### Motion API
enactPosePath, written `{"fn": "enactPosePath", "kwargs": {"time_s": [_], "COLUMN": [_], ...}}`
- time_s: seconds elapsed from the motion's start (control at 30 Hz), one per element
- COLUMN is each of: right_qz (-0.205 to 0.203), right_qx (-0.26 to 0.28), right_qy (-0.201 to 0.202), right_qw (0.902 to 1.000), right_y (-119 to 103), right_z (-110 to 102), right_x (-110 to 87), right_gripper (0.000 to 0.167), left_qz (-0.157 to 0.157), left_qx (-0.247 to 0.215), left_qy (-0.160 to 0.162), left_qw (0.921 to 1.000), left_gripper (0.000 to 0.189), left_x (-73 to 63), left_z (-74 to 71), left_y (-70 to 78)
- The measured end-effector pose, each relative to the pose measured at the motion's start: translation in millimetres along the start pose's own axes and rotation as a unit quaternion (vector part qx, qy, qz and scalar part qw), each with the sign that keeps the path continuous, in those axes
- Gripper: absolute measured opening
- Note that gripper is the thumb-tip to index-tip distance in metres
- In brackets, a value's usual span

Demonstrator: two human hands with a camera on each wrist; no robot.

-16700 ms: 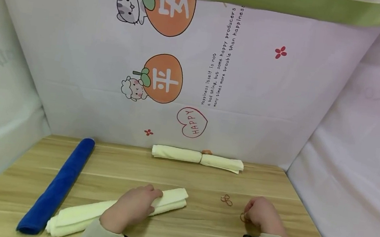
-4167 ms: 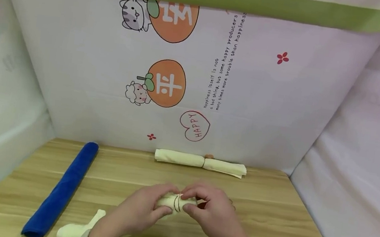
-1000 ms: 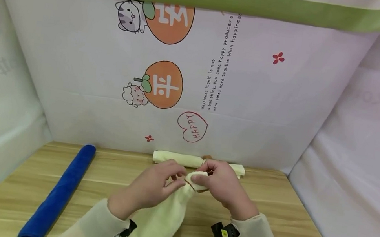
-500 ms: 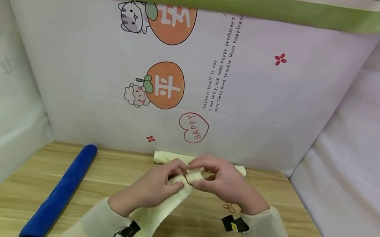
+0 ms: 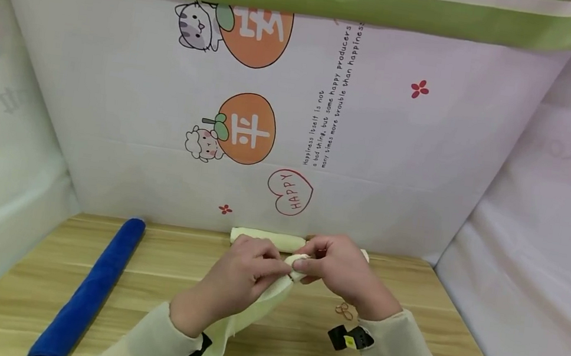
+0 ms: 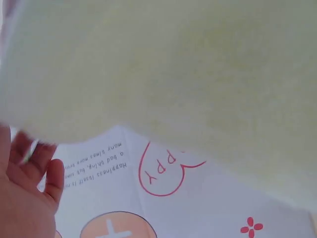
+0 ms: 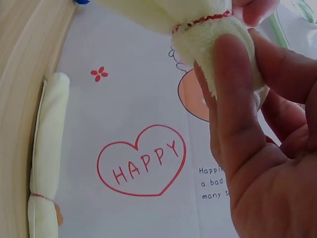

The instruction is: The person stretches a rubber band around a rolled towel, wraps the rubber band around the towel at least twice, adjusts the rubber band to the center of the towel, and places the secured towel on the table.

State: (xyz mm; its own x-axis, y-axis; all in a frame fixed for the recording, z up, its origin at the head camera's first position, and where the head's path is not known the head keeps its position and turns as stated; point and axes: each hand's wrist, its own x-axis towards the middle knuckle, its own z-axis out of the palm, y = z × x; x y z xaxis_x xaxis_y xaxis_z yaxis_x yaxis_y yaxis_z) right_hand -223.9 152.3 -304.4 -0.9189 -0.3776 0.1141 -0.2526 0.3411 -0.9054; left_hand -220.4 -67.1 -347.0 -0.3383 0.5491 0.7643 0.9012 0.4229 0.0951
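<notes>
A pale yellow towel [image 5: 253,310], rolled long and bent, hangs between both hands, lifted at its far end. My right hand [image 5: 340,274] grips that end between thumb and fingers. A thin reddish rubber band [image 7: 203,21] circles the towel just beyond the right fingertips. My left hand [image 5: 233,278] pinches the towel at the band, fingertips close to the right thumb; in the left wrist view, the towel covers part of that hand [image 6: 29,188]. On the table [image 5: 307,353], loose rubber bands [image 5: 344,311] lie below the right wrist.
Another pale yellow towel roll [image 5: 267,240], tied with a band [image 7: 42,197], lies along the back wall, partly behind the right hand. A blue towel roll [image 5: 90,290] lies at the left. White printed cloth walls [image 5: 374,153] enclose the table on the back and sides.
The towel, earlier flat on the table under the left hand, is now raised with a band around its end. Over the last half second, the left fingers moved right toward the right hand.
</notes>
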Motion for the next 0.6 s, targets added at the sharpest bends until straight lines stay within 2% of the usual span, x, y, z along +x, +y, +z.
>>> {"fn": "enactPosePath", "kwargs": {"time_s": [0.1, 0.23, 0.33, 0.47, 0.6], "right_qz": [0.009, 0.019, 0.026, 0.032, 0.038], "right_qx": [0.021, 0.078, 0.112, 0.126, 0.119], "right_qy": [-0.002, -0.016, -0.019, -0.009, 0.0], "right_qw": [0.9997, 0.9967, 0.9932, 0.9915, 0.9921], "right_y": [1.0, 5.2, 8.2, 9.6, 8.5], "right_z": [2.0, 4.4, 6.7, 7.7, 7.2], "right_x": [0.2, 0.0, 1.0, 2.5, 3.8], "right_gripper": [0.01, 0.009, 0.004, 0.009, 0.007], "left_qz": [0.056, 0.123, 0.158, 0.176, 0.168], "left_qx": [0.053, 0.114, 0.148, 0.18, 0.179], "left_qy": [0.015, 0.002, -0.012, -0.015, -0.031], "left_qw": [0.9969, 0.9858, 0.9762, 0.9677, 0.9688], "left_gripper": [0.014, 0.014, 0.011, 0.008, 0.01], "left_x": [2.0, 3.9, 5.4, 7.7, 8.1], "left_z": [-0.6, -3.2, -5.0, -5.9, -5.6], "left_y": [0.3, 1.2, 1.5, 1.4, 3.2]}}
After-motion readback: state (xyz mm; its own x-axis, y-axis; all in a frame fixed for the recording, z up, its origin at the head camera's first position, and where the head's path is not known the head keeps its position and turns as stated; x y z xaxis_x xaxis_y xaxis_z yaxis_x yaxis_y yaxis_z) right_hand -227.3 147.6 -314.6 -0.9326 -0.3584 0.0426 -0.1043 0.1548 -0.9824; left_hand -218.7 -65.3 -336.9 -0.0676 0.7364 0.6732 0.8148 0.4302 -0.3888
